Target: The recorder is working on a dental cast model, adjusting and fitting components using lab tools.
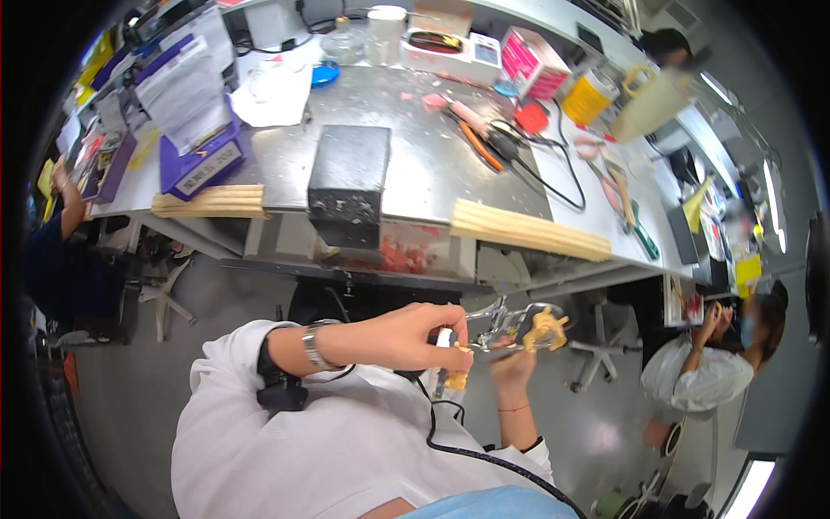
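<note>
My left hand (405, 336), with a metal watch at its wrist, is closed around a small yellow dental cast (456, 378) with a white and dark base. My right hand (513, 372), a thin red cord at its wrist, is raised beside it and somewhat blurred. Its fingers grip a metal articulator (495, 322) from below, partly hidden behind the frame. A second yellow dental cast (546, 330) on a dark base sits at the articulator's right end. Both hands are held over my lap, in front of the bench.
A black block (350, 169) stands at the bench's front edge, above an open drawer (467, 259) with pink scraps. Wooden strips (529, 230) line the edge. A corded pink-handled tool (471, 117), pliers (481, 145) and a purple box (201, 160) lie behind. Other people work at both sides.
</note>
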`<state>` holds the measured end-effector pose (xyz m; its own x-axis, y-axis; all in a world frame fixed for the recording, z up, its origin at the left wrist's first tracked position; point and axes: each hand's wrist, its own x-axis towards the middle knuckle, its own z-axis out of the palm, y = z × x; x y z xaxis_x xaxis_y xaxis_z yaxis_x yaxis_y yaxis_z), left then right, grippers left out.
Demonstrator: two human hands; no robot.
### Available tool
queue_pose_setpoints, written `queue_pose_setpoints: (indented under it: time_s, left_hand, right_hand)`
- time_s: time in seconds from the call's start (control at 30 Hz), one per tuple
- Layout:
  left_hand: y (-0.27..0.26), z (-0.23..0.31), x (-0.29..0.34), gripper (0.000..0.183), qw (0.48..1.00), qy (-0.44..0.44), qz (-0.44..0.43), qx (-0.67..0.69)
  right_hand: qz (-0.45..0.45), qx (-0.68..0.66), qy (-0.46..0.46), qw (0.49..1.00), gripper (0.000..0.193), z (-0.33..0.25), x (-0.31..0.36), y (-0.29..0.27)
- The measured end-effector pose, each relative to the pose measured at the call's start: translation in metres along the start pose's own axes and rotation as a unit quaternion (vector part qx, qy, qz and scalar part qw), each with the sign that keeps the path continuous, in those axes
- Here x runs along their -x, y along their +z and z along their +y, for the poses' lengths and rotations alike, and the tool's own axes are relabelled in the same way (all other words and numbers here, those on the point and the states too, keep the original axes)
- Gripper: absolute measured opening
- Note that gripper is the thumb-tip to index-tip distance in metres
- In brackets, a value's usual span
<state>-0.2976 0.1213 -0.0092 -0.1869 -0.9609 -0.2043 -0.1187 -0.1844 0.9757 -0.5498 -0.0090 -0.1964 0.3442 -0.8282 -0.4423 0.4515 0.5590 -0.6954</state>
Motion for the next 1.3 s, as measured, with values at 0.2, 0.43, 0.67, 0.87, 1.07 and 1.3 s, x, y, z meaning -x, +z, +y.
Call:
queue_pose_setpoints:
  time_s: [0.2, 0.43, 0.67, 0.87, 1.07, 1.3]
  left_hand:
    - [-0.055, 0.051, 0.073, 0.020, 0.961, 0.157, 0.077, 0.213]
    - [-0.118, 0.081, 0.076, 0.026, 0.939, 0.224, 0.179, 0.192]
    - [-0.200, 0.067, 0.023, 0.021, 0.914, 0.345, 0.210, 0.042]
    - [-0.261, 0.036, 0.002, 0.032, 0.943, 0.194, 0.246, 0.110]
    - [-0.308, -0.013, 0.009, 0.032, 0.921, 0.043, 0.384, -0.047]
    - [-0.311, -0.013, -0.040, 0.048, 0.878, 0.211, 0.429, -0.014]
  right_hand:
    - [-0.223, 0.343, 0.325, 0.853, 0.036, 0.024, 0.022, 0.096]
    - [-0.465, 0.347, -0.189, 0.792, 0.064, -0.124, 0.051, 0.281]
    - [-0.458, 0.221, -0.224, 0.831, 0.033, -0.103, -0.042, 0.434]
    - [-0.467, 0.288, -0.368, 0.751, 0.026, -0.051, -0.143, 0.494]
    - [-0.475, 0.464, -0.380, 0.644, 0.006, -0.024, -0.176, 0.490]
    - [-0.533, 0.433, -0.240, 0.687, 0.021, 0.002, -0.202, 0.477]
